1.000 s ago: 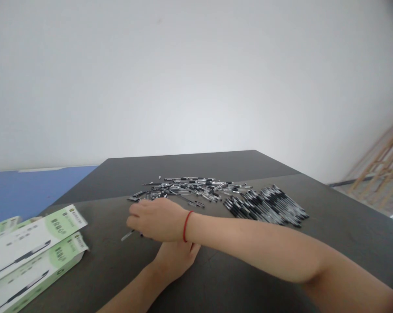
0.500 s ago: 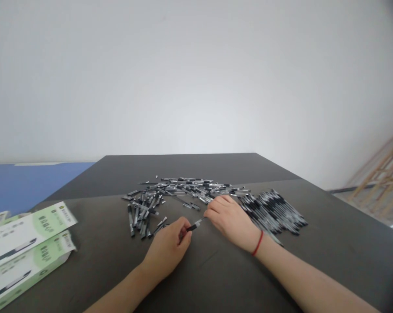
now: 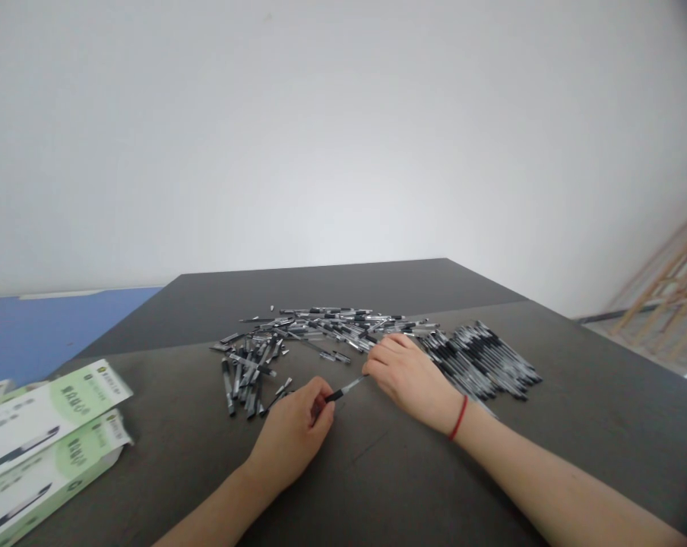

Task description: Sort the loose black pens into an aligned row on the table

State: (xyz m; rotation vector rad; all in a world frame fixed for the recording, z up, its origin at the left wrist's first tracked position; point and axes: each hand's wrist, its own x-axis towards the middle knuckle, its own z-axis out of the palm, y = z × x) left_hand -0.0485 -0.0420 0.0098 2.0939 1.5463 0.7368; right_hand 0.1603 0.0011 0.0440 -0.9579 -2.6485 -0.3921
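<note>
Between my two hands stretches a clear pen with a black grip [image 3: 343, 390], just above the table. My left hand [image 3: 299, 422] pinches its black end between thumb and fingers. At the other end, my right hand [image 3: 403, 376] has its fingertips closed on the clear barrel; a red cord circles that wrist. Close to my left hand lies a heap of pen caps [image 3: 252, 372], dark with clear parts. Beyond both hands spreads a loose pile of pen pieces [image 3: 343, 323]. Right of my right hand, pens [image 3: 480, 361] lie side by side in a row.
Green-and-white pen boxes [image 3: 52, 437] are stacked at the table's left. The dark table [image 3: 412, 486] reaches toward a white wall [image 3: 343, 137]. A blue surface [image 3: 64, 323] lies beyond its left edge, and a wooden frame [image 3: 671, 296] stands at the far right.
My right hand has shifted slightly right and up, and more of the pen's clear barrel shows between my hands. The left hand stays nearly in place. The view has tilted a little.
</note>
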